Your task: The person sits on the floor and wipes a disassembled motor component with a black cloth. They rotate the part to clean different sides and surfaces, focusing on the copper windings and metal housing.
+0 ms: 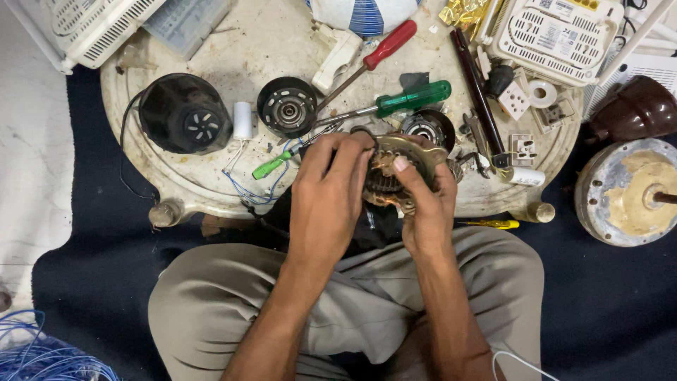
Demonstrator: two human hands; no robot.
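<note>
Both your left hand [328,187] and right hand [427,201] grip the copper-wound motor stator [395,173] over the round table's [211,190] near edge; end housings [287,106] lie off, so disassembly appears well along, reassembly pending.

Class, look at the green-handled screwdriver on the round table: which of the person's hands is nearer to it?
Right. The right hand sits just below the green-handled screwdriver, gripping the motor part; the left hand grips that part further left.

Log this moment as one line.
left hand: grips motor stator | right hand: grips stator | green screwdriver, red screwdriver: on table
</note>
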